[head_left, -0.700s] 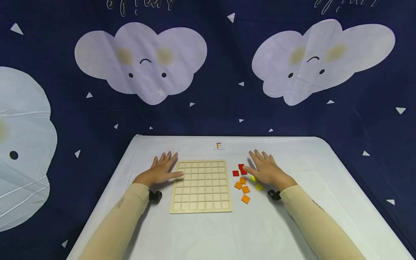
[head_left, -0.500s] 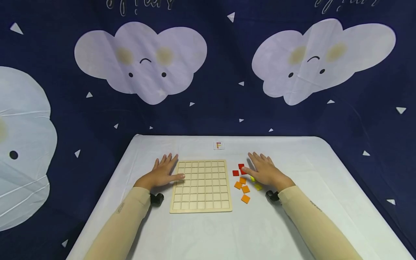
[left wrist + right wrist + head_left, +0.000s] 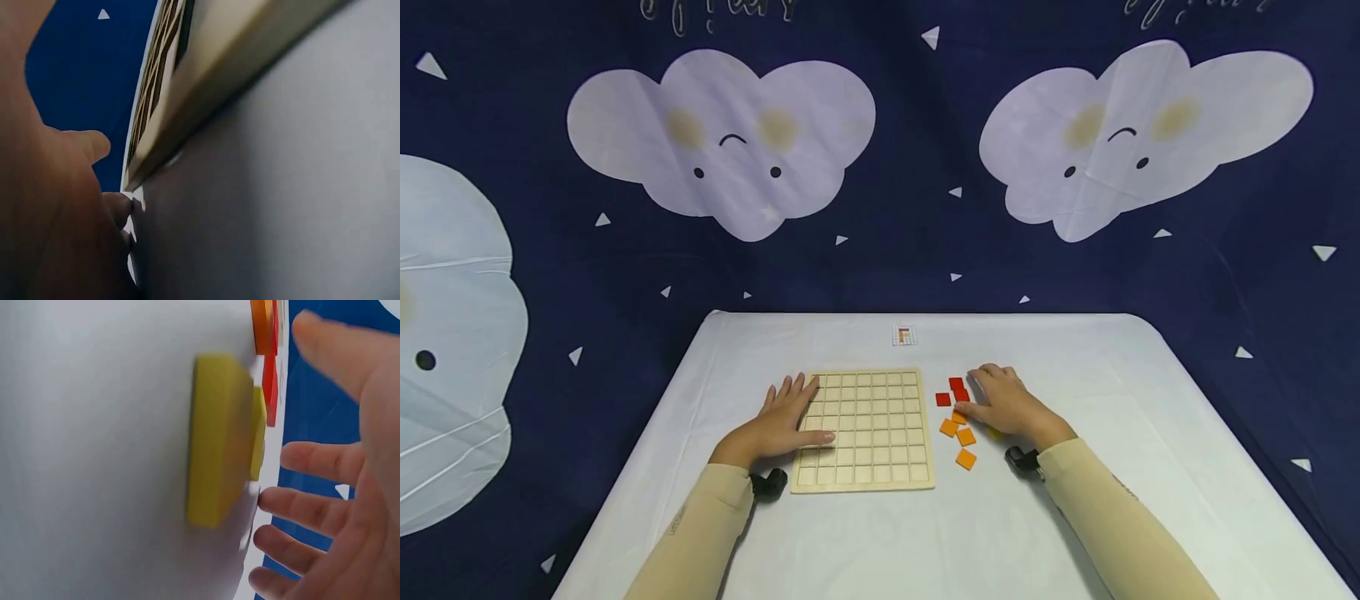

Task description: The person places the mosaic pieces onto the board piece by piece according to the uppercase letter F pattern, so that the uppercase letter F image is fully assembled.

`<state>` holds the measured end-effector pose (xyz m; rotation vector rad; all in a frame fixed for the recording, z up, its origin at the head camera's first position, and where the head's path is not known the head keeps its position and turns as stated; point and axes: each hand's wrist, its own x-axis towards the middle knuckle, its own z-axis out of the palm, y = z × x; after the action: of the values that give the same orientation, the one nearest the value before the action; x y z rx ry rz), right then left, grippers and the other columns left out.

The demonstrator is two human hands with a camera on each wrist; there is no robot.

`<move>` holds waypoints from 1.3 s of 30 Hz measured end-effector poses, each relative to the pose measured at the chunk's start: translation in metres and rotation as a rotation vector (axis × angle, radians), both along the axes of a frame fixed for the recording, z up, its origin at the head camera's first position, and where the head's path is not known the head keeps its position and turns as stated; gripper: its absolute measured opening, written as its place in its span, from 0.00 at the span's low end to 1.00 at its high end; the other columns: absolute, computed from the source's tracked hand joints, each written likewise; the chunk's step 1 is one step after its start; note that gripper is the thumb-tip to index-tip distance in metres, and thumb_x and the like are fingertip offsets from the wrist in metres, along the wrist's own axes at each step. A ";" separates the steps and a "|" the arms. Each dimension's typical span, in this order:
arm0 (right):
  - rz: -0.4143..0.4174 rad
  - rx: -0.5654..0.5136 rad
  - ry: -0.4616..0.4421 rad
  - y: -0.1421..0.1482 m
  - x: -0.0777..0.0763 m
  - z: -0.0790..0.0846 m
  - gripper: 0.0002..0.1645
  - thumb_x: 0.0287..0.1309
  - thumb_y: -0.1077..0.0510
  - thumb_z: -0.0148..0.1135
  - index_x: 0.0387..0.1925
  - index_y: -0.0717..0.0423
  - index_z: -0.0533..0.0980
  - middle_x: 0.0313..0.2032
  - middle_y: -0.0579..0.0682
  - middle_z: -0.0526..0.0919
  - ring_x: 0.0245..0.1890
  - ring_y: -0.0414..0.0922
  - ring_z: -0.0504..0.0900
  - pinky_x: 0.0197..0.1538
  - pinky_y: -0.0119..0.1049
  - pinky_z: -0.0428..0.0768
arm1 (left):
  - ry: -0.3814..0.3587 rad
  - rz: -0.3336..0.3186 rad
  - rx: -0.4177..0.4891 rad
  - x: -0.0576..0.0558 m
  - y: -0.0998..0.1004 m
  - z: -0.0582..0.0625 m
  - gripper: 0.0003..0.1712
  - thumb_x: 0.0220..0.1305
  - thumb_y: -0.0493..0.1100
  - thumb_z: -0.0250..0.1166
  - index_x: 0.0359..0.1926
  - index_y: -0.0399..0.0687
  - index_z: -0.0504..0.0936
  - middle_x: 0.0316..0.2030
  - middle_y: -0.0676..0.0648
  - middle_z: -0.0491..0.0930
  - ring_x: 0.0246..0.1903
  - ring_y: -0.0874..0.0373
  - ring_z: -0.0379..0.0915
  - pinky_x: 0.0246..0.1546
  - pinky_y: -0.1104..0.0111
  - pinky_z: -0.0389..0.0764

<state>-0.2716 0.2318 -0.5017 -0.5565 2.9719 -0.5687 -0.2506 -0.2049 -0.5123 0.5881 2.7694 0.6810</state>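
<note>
A pale wooden grid board lies on the white table. My left hand spreads its fingers over the board's left edge, thumb reaching above the squares; the left wrist view shows the board's side edge close by. To the right of the board lie loose square tiles: red tiles, several orange tiles and yellow ones. Over this group my right hand hovers with loosely bent fingers and nothing in its grasp. In the right wrist view a yellow tile sits beneath the palm, mostly hidden from the head view.
A small card with a coloured grid pattern lies behind the board. A dark blue cloth with white clouds hangs behind the table. Each wrist wears a black camera.
My left hand has slid toward me and to the right, further over the board. My right hand has drawn slightly left and its fingers have bent, covering more of the yellow tiles.
</note>
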 end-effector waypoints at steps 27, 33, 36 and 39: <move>-0.289 -0.375 0.127 -0.031 0.005 -0.017 0.15 0.58 0.62 0.77 0.45 0.66 0.85 0.43 0.58 0.85 0.44 0.56 0.81 0.54 0.53 0.80 | 0.092 -0.032 -0.004 0.017 -0.003 -0.005 0.85 0.42 0.80 0.76 0.82 0.30 0.47 0.82 0.32 0.39 0.81 0.38 0.30 0.78 0.46 0.35; -0.311 -0.384 0.131 -0.028 0.006 -0.020 0.13 0.56 0.66 0.74 0.44 0.64 0.85 0.42 0.57 0.85 0.43 0.54 0.81 0.53 0.51 0.81 | 0.118 -0.034 -0.004 0.018 -0.004 -0.006 0.84 0.42 0.81 0.75 0.82 0.29 0.48 0.82 0.32 0.41 0.81 0.39 0.32 0.78 0.47 0.36; -0.321 -0.392 0.122 -0.027 0.007 -0.021 0.13 0.55 0.67 0.73 0.44 0.64 0.85 0.42 0.57 0.85 0.43 0.54 0.81 0.52 0.51 0.81 | 0.121 -0.031 0.004 0.019 -0.005 -0.008 0.84 0.42 0.81 0.75 0.82 0.29 0.48 0.82 0.33 0.42 0.81 0.39 0.33 0.78 0.47 0.37; -0.328 -0.408 0.115 -0.027 0.009 -0.020 0.14 0.56 0.66 0.73 0.45 0.63 0.85 0.43 0.56 0.85 0.44 0.54 0.81 0.53 0.50 0.81 | 0.128 -0.026 0.007 0.019 -0.005 -0.010 0.84 0.42 0.80 0.75 0.81 0.29 0.48 0.82 0.33 0.42 0.81 0.39 0.34 0.78 0.47 0.37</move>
<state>-0.2629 0.2045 -0.5220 -0.1166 3.0849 -1.2259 -0.2315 -0.2103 -0.5222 0.6901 2.8720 0.6705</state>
